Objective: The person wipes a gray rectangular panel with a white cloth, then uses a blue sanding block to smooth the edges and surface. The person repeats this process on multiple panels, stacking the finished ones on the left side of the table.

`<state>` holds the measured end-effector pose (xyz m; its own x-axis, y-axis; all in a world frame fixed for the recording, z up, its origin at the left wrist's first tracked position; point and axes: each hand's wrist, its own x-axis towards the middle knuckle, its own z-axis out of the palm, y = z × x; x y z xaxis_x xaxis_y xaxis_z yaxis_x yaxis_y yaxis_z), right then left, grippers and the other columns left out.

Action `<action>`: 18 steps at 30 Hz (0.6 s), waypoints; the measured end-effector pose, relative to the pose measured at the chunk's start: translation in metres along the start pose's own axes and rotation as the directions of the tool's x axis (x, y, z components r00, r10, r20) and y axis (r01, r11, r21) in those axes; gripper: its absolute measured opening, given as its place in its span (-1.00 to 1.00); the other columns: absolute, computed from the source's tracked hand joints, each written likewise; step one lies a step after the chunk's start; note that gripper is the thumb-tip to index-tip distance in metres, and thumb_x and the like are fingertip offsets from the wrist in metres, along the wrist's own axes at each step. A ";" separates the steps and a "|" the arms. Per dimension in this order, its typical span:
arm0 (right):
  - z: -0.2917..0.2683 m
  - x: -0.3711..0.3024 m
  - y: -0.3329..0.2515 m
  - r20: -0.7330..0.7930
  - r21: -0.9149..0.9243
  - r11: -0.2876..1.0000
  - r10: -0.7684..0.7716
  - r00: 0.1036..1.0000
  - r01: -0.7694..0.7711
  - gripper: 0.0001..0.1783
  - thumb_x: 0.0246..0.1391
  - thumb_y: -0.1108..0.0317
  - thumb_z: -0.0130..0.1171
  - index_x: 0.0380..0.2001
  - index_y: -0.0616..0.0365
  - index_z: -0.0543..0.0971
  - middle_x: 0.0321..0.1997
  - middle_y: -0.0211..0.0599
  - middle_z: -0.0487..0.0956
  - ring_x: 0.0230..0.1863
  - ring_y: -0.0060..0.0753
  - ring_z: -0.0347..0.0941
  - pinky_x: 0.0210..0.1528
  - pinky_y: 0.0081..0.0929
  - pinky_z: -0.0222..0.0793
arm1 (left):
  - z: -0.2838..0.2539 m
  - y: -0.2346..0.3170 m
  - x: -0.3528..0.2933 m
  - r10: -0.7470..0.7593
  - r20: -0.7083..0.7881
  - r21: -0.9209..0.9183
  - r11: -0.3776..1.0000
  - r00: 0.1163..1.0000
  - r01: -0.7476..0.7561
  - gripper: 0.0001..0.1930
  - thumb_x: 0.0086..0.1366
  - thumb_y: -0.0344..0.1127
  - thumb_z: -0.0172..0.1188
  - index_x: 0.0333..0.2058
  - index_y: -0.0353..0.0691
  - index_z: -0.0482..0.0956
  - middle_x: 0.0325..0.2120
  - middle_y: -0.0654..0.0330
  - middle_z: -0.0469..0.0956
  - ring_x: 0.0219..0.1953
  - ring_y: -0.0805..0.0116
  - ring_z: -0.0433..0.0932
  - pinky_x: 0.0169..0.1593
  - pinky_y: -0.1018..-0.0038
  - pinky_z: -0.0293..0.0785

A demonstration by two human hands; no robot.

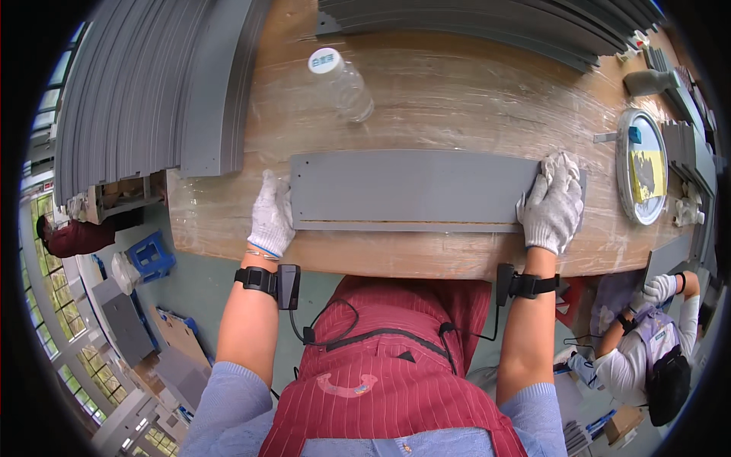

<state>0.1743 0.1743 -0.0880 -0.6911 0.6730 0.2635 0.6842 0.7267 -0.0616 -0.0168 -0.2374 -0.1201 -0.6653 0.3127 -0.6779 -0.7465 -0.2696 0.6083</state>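
Note:
A long flat grey board (411, 186) lies across the plastic-covered table in front of me, with small dark holes at its left end and a thin brownish groove along the near edge. My left hand (272, 215), in a white knit glove, rests against the board's left end, fingers stretched out alongside it. On top of the right end lies my gloved right hand (552, 213). Its fingers are bent over a crumpled white cloth (562, 167), which is partly hidden and pressed to the board.
A clear plastic bottle (346, 87) with a white cap stands beyond the board. Stacked grey boards (145, 84) fill the left side, and more boards (472, 23) lie at the back. At right sits a round lid (628, 198) bearing a yellow pad; a co-worker (640, 350) is nearby.

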 end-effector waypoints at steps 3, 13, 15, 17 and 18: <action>-0.010 -0.013 -0.088 0.178 0.049 0.997 0.048 0.983 -0.057 -0.50 0.24 0.16 0.05 0.25 -0.07 0.45 0.27 -0.05 0.45 0.22 0.07 0.41 0.24 -0.12 0.34 | 0.008 0.001 -0.007 0.003 0.035 0.050 0.999 0.999 -0.005 -0.02 0.37 0.41 -0.15 0.35 -0.48 0.07 0.31 -0.09 0.24 0.33 0.10 0.26 0.37 0.25 0.17; -0.013 -0.073 -0.299 0.245 0.285 0.877 -0.457 0.855 0.387 -0.41 0.12 0.15 0.06 0.19 0.17 0.43 0.19 -0.01 0.45 0.25 0.09 0.36 -0.08 -0.05 0.45 | -0.017 -0.007 0.009 -0.069 0.201 -0.044 0.996 0.977 0.079 0.02 0.32 0.47 -0.15 0.39 -0.38 0.04 0.32 -0.04 0.24 0.35 0.12 0.23 0.41 0.27 0.12; -0.003 -0.091 -0.326 0.215 0.358 0.810 -0.555 0.804 0.464 -0.47 0.14 0.24 -0.02 0.18 0.17 0.43 0.16 -0.01 0.47 0.25 0.03 0.36 -0.05 -0.10 0.44 | 0.008 -0.001 0.001 0.045 0.267 -0.157 0.988 0.963 -0.003 -0.14 0.39 0.42 -0.21 0.34 -0.22 0.20 0.29 0.01 0.29 0.32 0.15 0.26 0.37 0.29 0.20; -0.029 -0.106 -0.335 0.299 0.586 0.693 -0.667 0.682 0.421 -0.54 0.10 0.26 0.05 0.08 0.14 0.48 0.07 -0.07 0.52 0.07 0.03 0.46 -0.06 -0.11 0.47 | -0.034 -0.007 0.010 0.070 0.381 -0.283 0.958 0.922 0.045 -0.28 0.38 0.39 -0.13 0.19 -0.12 0.39 0.10 0.07 0.48 0.15 0.19 0.44 0.22 0.27 0.40; -0.039 -0.115 -0.332 0.284 0.658 0.666 -0.651 0.703 0.351 -0.61 0.06 0.25 0.11 -0.02 0.10 0.54 0.01 -0.10 0.55 0.00 0.03 0.49 -0.04 -0.14 0.48 | -0.052 -0.011 0.018 0.095 0.544 -0.389 0.909 0.834 0.150 -0.29 0.37 0.37 -0.10 0.16 -0.14 0.42 0.04 0.07 0.52 0.11 0.20 0.49 0.17 0.24 0.46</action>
<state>0.0357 -0.1495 -0.0606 -0.9981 0.0394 -0.0484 0.0602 0.8110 -0.5819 -0.0211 -0.2762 -0.1606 -0.6218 0.7305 -0.2826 -0.7812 -0.5524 0.2908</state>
